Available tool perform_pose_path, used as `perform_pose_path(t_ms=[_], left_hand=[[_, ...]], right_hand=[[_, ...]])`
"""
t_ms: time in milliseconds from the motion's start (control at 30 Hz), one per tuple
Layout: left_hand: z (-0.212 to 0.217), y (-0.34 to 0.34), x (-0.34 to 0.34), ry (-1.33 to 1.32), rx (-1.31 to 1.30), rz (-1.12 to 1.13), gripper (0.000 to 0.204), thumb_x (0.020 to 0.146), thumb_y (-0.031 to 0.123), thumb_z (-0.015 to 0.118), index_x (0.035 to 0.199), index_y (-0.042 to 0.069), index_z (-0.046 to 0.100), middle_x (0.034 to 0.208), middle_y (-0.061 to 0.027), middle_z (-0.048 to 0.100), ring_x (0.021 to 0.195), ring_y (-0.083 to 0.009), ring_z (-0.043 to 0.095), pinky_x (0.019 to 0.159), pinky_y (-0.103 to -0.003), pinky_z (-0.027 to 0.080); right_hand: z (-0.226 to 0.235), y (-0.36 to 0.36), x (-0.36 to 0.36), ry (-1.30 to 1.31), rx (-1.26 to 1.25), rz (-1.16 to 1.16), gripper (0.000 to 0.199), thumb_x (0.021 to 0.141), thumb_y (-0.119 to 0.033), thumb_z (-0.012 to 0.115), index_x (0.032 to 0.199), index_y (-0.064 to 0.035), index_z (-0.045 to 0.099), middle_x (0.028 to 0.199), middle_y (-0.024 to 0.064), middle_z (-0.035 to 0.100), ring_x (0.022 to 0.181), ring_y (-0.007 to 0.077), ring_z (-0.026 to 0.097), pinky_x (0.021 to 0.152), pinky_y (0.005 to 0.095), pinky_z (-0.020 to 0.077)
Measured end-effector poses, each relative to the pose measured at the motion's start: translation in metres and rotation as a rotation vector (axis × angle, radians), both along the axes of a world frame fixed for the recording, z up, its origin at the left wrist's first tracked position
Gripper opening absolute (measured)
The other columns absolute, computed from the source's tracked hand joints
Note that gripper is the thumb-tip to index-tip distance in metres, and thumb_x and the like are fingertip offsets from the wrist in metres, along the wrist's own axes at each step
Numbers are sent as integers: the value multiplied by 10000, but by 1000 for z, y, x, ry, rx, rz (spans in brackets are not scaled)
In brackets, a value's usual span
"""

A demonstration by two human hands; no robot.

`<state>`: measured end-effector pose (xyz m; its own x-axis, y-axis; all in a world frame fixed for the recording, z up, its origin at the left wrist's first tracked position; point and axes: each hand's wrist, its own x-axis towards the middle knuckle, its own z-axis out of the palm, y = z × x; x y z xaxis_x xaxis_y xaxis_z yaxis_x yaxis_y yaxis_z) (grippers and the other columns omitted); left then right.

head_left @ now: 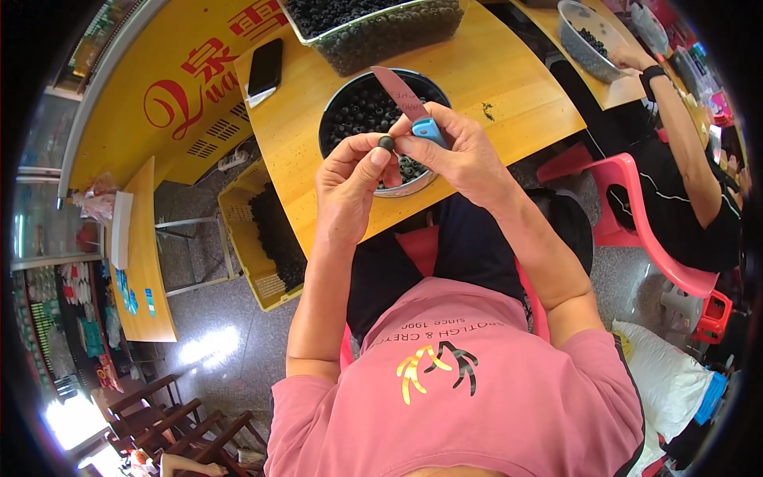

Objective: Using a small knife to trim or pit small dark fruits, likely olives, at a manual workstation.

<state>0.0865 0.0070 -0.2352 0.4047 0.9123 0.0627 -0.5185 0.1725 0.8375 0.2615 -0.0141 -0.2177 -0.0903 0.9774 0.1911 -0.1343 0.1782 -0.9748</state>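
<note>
Between the thumb and fingers of my left hand (343,181) sits a small, round, dark fruit (386,143). My right hand (469,155) is closed around the blue handle of a knife (430,132), its broad blade pointing up and to the left. The right thumb reaches toward the fruit; whether it touches the fruit I cannot tell. Both hands are over the near part of a round metal pot (323,131) on the wooden table (528,111). Similar dark fruits (362,111) fill the pot, partly hidden by my hands.
Beyond the pot stands a clear plastic bin (389,44) of dark fruits, with a phone (265,67) to its left. A yellow crate (266,296) of dark pieces is on the floor at left. At right, a co-worker's hand (632,58) reaches toward a translucent bowl (574,44), near a pink chair (634,203).
</note>
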Motion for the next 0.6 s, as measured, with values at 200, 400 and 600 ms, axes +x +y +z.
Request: perform_pose_path(t_ms=[200, 400, 600], left_hand=[[12, 9, -53, 288, 275, 333, 173, 891, 24, 654, 1050, -42, 631, 843, -59, 643, 723, -106, 607, 676, -221, 481], [11, 21, -164, 641, 261, 741, 141, 882, 42, 671, 1010, -11, 643, 832, -37, 654, 702, -72, 596, 653, -191, 469], [-29, 22, -246, 1326, 454, 799, 369, 844, 99, 707, 1171, -21, 588, 1007, -77, 629, 843, -126, 599, 775, -265, 489]], right_hand=[[-1, -4, 12, 13, -81, -100, 188, 908, -150, 640, 1069, -52, 639, 792, -8, 624, 575, 9, 411, 515, 170, 310], [-3, -4, 21, 23, -176, -86, 187, 916, -142, 640, 1062, -24, 634, 800, 17, 620, 567, 14, 415, 520, 171, 323], [-7, -3, 21, -59, -110, -94, 181, 924, -153, 636, 1061, -34, 637, 791, 11, 618, 567, 12, 415, 521, 167, 324]])
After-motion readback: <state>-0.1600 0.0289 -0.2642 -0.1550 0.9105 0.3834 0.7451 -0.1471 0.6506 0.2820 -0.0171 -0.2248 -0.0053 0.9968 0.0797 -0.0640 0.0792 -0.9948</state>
